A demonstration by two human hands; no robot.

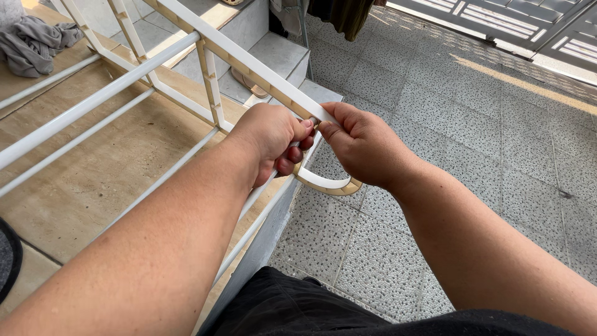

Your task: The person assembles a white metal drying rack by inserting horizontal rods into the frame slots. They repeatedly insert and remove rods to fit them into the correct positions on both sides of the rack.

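- Nearest me, the person's dark-clothed lap sits at the bottom edge, both forearms stretched forward over it.
- The left hand [270, 138] is closed around a white rod [93, 104] right where it meets the side frame [249, 65]; its fingers curl under and hide the joint itself.
- The right hand [360, 143] pinches the frame's bar just beside the left, thumb on top, the two hands almost touching.
- Below them the frame's curved end [326, 183] loops out over the tiled floor [472, 124], hanging past the edge of the step [112, 168].
- The rack looks partly built, to my eye: several rods already run off to the left and sit in the frame, and a cross-piece [211, 87] is in place. Whether this rod is fully seated I cannot tell.
- The far ends of the rods run out of view, so the other side is unknown.
- Farther off, a grey cloth [31, 43] lies crumpled on the step, and a gate [516, 25] closes off the floor.
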